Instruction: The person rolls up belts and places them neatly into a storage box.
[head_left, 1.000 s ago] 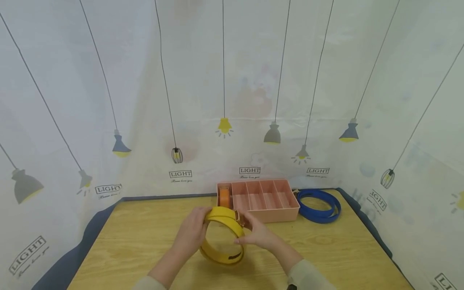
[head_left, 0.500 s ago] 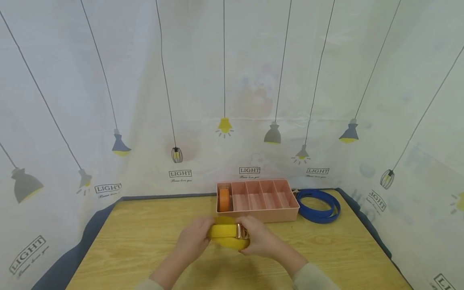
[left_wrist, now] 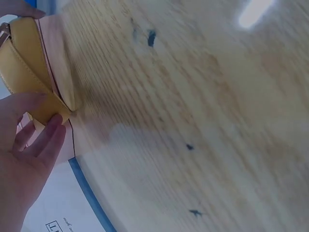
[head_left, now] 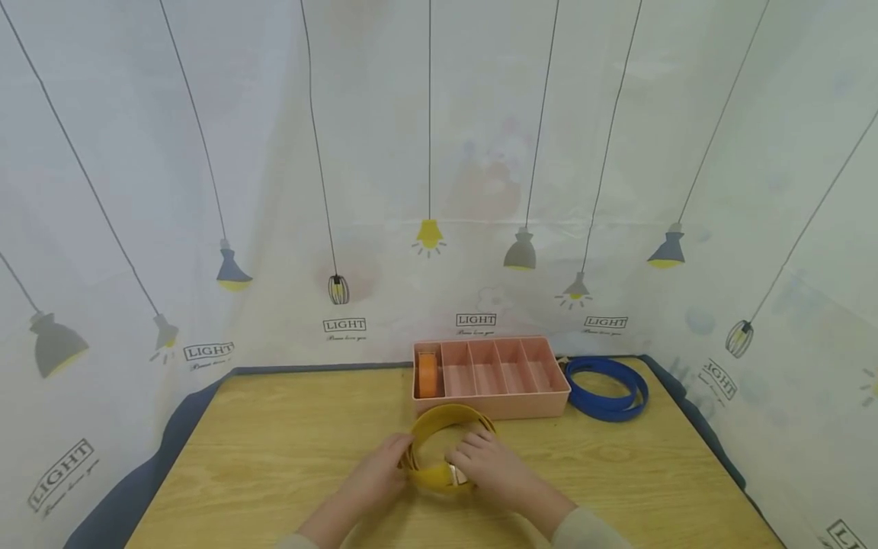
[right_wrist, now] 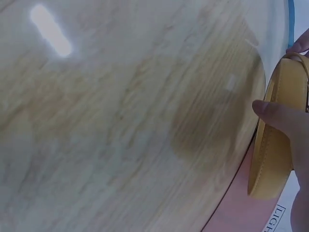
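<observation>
A coiled yellow belt (head_left: 446, 415) with a metal buckle (head_left: 456, 474) is held in front of me, its ring opening facing up toward the head camera. My left hand (head_left: 380, 471) pinches the coil's left side; in the left wrist view, thumb and fingers of that hand (left_wrist: 31, 154) press the yellow strap (left_wrist: 34, 58) between them. On the opposite side my right hand (head_left: 492, 467) grips the coil beside the buckle, its fingers curled into the ring. The right wrist view has the thumb (right_wrist: 270, 112) lying across the yellow band (right_wrist: 273, 164).
Behind the yellow belt stands a pink box (head_left: 524, 406) with several compartments. A rolled orange belt (head_left: 428, 375) sits in its leftmost compartment. Right of the box lies a coiled blue belt (head_left: 607, 412) on the wooden table (head_left: 274, 427). A printed curtain (head_left: 384, 152) closes off the back and sides.
The yellow coil first tipped until its buckle side faced me, then turned so its ring opens upward, with the buckle at the near side. Both hands kept hold and ended slightly lower.
</observation>
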A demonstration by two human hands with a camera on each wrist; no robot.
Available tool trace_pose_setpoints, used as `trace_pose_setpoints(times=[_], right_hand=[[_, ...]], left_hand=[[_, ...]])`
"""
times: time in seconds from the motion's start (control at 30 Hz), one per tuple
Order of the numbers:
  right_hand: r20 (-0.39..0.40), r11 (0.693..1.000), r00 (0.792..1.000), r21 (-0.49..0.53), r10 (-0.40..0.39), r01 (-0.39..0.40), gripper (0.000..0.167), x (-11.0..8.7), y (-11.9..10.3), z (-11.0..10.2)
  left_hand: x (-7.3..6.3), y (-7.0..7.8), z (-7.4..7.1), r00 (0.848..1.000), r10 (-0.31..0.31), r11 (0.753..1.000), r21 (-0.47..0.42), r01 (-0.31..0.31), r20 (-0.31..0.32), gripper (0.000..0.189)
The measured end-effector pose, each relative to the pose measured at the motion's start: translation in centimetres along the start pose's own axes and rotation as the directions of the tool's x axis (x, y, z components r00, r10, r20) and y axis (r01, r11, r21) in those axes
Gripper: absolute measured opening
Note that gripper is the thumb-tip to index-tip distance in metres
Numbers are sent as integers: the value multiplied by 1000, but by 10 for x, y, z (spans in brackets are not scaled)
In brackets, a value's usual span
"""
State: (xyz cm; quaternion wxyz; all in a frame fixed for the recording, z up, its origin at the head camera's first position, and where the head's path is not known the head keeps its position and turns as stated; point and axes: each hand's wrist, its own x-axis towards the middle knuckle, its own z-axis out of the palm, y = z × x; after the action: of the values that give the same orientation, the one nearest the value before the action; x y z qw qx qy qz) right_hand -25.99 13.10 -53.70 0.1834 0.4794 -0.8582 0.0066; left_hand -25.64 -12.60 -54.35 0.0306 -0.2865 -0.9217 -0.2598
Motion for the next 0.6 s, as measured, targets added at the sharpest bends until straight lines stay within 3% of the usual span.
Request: trace_pose_setpoints(times=[0.1,0.27,0.47,0.6], right_hand=[[5,1000,1000,18,-8,8,38,-3,-1,2],[44,999,999,43,-32,31,51,-9,-1,7],[75,995,997,99,-31,24,52,-11,1,6],[62,990,998,140,-3,-6,29,-6,3,1]], left_hand=[[-2,0,0,998,58,998,12,-57,-17,35],[-4,-1,2,993,119,993,19,-119,-6,16],[-5,1,2,996,85,996,-2,-85,-19,17],[-6,4,1,997,-52,990,-133,43,-61,26]])
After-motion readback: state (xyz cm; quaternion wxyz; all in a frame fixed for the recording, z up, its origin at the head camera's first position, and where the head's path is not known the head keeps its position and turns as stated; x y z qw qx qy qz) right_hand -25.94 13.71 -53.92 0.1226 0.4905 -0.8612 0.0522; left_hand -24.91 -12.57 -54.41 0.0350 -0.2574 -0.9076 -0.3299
